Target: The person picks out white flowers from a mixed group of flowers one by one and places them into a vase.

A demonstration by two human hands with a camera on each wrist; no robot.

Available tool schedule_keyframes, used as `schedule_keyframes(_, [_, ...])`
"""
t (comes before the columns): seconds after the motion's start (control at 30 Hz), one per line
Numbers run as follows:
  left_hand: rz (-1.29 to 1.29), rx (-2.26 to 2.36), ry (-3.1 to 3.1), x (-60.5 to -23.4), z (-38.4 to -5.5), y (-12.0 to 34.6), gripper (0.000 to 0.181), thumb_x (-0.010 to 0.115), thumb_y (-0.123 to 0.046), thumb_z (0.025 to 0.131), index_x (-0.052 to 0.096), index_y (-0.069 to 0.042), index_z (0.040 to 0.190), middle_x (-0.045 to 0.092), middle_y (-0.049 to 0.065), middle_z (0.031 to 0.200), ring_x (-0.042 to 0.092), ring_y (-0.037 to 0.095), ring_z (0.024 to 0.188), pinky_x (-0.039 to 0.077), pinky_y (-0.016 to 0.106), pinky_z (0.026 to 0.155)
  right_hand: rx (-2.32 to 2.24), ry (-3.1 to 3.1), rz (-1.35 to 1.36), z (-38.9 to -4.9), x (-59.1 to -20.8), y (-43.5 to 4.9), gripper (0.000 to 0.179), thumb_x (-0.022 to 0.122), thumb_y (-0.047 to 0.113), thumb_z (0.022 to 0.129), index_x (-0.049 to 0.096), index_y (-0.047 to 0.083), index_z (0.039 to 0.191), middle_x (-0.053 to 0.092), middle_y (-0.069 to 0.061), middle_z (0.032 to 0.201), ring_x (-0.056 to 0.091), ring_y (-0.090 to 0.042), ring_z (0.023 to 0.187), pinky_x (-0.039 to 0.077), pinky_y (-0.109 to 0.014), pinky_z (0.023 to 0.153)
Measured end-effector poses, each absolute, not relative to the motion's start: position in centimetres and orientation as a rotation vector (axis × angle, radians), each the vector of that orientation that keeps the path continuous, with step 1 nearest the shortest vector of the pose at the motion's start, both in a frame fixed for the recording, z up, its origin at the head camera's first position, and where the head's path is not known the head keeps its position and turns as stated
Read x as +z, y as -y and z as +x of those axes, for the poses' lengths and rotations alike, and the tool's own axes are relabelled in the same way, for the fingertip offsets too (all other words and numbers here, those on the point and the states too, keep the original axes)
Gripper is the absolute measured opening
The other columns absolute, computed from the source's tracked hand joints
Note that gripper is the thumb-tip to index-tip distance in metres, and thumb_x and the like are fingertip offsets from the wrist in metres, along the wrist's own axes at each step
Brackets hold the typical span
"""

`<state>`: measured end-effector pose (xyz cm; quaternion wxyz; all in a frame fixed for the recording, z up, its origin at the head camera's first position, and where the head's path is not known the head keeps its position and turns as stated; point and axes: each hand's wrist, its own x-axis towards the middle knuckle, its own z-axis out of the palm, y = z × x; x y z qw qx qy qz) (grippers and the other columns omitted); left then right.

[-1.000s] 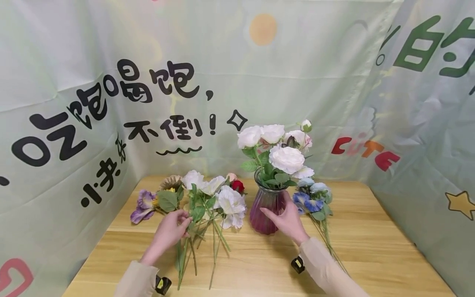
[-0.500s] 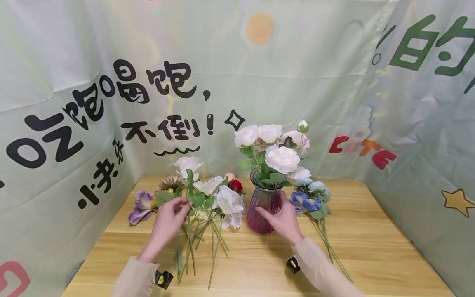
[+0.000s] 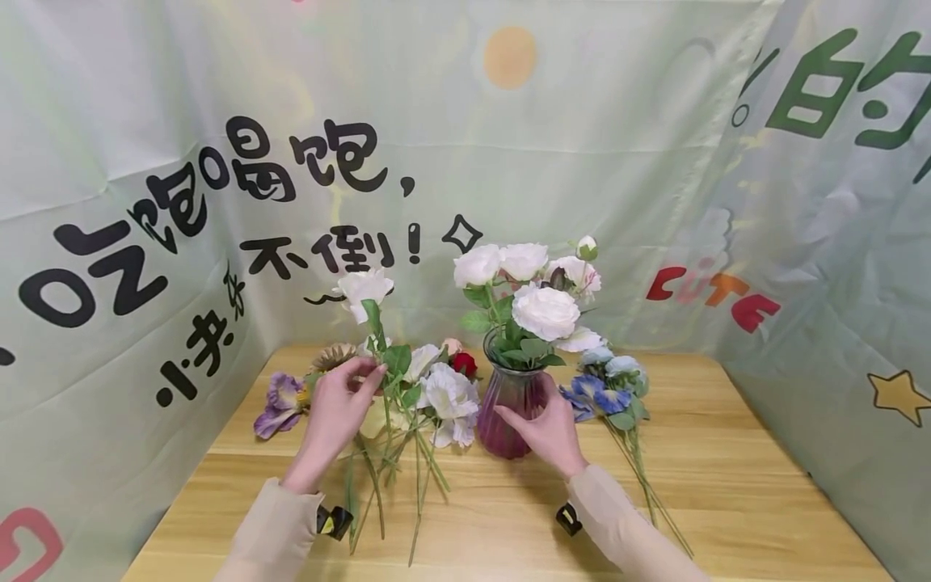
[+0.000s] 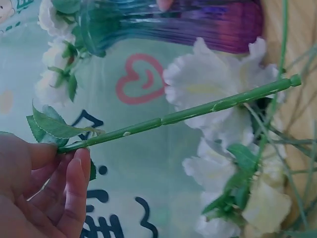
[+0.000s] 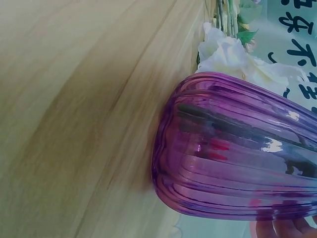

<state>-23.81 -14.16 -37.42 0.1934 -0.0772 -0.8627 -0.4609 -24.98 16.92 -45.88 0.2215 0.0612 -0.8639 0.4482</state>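
My left hand [image 3: 345, 408] pinches the green stem of a white rose [image 3: 364, 293], which it holds upright above the loose flowers. In the left wrist view, the bare stem [image 4: 198, 110] runs out from my thumb and fingers, with leaves beside the grip. A ribbed glass vase [image 3: 502, 420], purple below and greenish at the neck, stands on the table. It holds several white flowers [image 3: 545, 311] with green leaves. My right hand [image 3: 553, 428] grips the vase's right side. In the right wrist view, dark stems show through the vase wall [image 5: 233, 178].
Loose white flowers [image 3: 451, 400], a purple flower [image 3: 279, 408], a brown flower and a red flower [image 3: 464, 364] lie left of the vase on the wooden table [image 3: 524, 517]. Blue flowers [image 3: 607, 396] with long stems lie to its right. A printed cloth [image 3: 618, 194] hangs behind.
My left hand has risen with the white rose, lifting its head and stem out of the loose flowers. My right hand stays on the vase, which has shifted slightly left in view.
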Motion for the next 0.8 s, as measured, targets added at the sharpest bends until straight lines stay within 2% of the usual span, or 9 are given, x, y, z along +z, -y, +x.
schedule_keyframes(0.13, [-0.267,-1.272,2.347,-36.2,-24.0,13.1,0.015,0.069,-0.023,0.097,0.075,-0.009,0.102,0.078,0.010,0.093,0.074,0.019,0.070,0.056,0.023,0.059,1.209,2.385,0.182,-25.1,-46.0,-16.9,0.070,0.090,0.036,0.075,0.054,0.009,0.129,0.073,-0.013,0.114,0.071,-0.023,0.098,0.058,-0.035,0.079])
schedule_keyframes(0.3, [-0.356,-1.325,2.272,-34.6,-24.5,11.5,0.013,0.069,-0.017,0.096,0.073,-0.005,0.100,0.077,0.014,0.092,0.075,0.027,0.072,0.058,0.022,0.060,1.170,2.371,0.192,-25.1,-46.0,-16.9,0.067,0.089,0.036,0.075,0.056,0.010,0.128,0.073,-0.011,0.112,0.070,-0.021,0.095,0.056,-0.034,0.077])
schedule_keyframes(0.53, [-0.436,-1.373,2.244,-32.3,-25.1,9.1,0.015,0.069,-0.016,0.095,0.070,-0.002,0.100,0.076,0.018,0.094,0.075,0.028,0.075,0.060,0.025,0.062,1.177,2.377,0.191,-25.1,-46.0,-17.0,0.067,0.089,0.037,0.076,0.056,0.010,0.128,0.073,-0.011,0.112,0.071,-0.022,0.096,0.057,-0.035,0.078])
schedule_keyframes(0.8, [-0.529,-1.354,2.181,-28.9,-25.8,6.8,0.016,0.067,-0.018,0.098,0.068,-0.002,0.101,0.077,0.015,0.095,0.077,0.028,0.080,0.063,0.033,0.071,1.205,2.389,0.188,-25.0,-46.0,-17.0,0.068,0.090,0.038,0.075,0.056,0.010,0.128,0.073,-0.011,0.112,0.072,-0.022,0.097,0.059,-0.035,0.080])
